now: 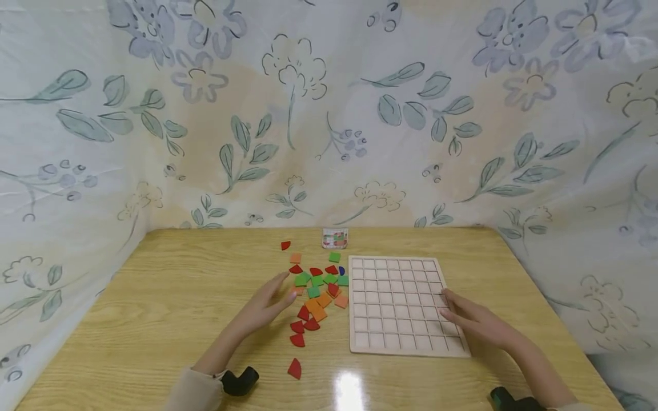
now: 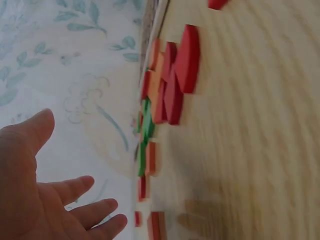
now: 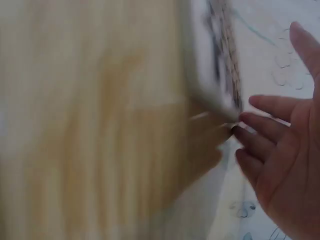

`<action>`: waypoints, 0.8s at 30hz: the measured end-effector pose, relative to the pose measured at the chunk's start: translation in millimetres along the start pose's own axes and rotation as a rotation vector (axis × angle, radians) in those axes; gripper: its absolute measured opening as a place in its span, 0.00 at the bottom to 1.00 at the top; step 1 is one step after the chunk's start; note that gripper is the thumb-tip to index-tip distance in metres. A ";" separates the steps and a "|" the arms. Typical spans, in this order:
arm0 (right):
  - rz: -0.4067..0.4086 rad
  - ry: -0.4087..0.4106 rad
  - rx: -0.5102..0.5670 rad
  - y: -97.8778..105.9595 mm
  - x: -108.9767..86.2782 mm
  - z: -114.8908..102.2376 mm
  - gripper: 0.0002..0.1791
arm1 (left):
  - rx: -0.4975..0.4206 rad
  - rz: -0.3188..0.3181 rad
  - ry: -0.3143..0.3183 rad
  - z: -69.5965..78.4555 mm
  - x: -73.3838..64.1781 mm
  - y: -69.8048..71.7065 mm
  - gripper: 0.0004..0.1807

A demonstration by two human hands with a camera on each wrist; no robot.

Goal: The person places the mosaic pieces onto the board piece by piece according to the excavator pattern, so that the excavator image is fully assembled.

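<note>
A pale wooden grid board (image 1: 393, 305) lies flat on the table, right of centre. Beside its left edge is a loose scatter of flat pieces: green squares (image 1: 317, 280), orange squares (image 1: 317, 311), red quarter-circle pieces (image 1: 295, 369) and a dark blue rounded piece (image 1: 341, 270). My left hand (image 1: 263, 305) hovers at the left of this scatter, thumb and fingers spread; in the left wrist view the palm holds nothing. At the board's right edge is my right hand (image 1: 478, 321), fingers extended. The right wrist view is blurred, so contact with the board (image 3: 202, 60) is unclear.
A small printed packet or card (image 1: 335, 238) lies at the back, just behind the pieces. Wood-grained table (image 1: 169, 297) extends on both sides. Floral cloth (image 1: 319, 114) hangs behind and along the sides.
</note>
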State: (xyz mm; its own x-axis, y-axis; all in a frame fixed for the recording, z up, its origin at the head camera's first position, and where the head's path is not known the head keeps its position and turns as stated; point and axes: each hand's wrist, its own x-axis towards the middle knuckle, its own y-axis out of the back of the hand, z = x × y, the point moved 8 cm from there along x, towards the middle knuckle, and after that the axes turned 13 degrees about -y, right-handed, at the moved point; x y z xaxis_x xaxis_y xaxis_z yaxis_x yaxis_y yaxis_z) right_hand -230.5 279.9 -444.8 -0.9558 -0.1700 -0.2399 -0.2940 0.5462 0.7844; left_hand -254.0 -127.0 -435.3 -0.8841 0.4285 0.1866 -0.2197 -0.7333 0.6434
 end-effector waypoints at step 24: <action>-0.102 0.314 -0.013 3.1 -3.0 17.8 0.58 | 0.105 0.105 0.048 -40.8 12.2 42.5 0.24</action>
State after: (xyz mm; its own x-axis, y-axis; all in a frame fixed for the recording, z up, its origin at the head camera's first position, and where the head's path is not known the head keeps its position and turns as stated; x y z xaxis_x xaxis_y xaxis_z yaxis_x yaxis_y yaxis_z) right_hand -228.6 296.7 -451.8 -0.8734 -0.4689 -0.1315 -0.3864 0.5030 0.7731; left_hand -290.9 -174.5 -436.0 -0.9191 0.3251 0.2227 -0.0833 -0.7126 0.6966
